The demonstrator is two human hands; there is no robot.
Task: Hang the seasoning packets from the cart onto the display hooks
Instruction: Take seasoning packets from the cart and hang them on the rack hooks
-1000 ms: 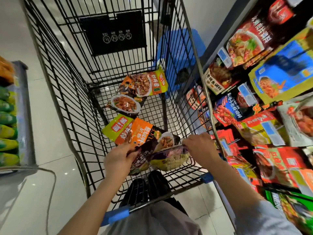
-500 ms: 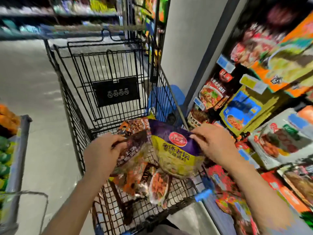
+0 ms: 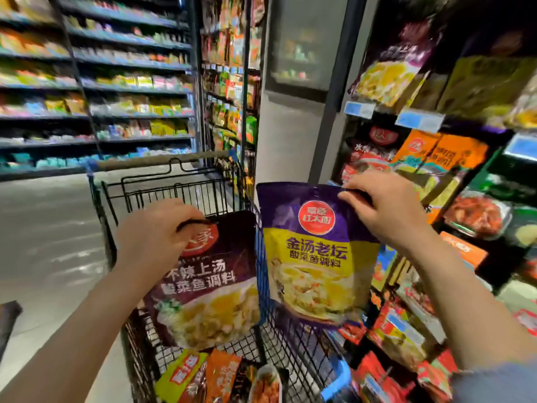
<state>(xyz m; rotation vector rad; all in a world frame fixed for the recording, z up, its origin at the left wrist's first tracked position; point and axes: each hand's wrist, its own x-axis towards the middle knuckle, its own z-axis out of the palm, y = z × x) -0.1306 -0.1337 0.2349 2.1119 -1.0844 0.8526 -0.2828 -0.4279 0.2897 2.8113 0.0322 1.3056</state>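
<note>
My left hand pinches the top edge of a dark purple-brown seasoning packet, which hangs above the black wire cart. Just to its right, my right hand pinches the top right corner of a purple and yellow seasoning packet, held over the cart's right rim and facing me. Several more packets, orange, yellow-green and dark, lie in the cart's bottom. The display on the right is hung with packets; its hooks are hidden behind them.
Blue price tags line the display's rails. A grey pillar stands beyond the cart's right side. Stocked shelves run along the aisle's far left, with bare grey floor left of the cart.
Both hands have lifted their packets up out of the cart and apart, to about chest height. My view has swung up from the cart's bottom toward the aisle and display.
</note>
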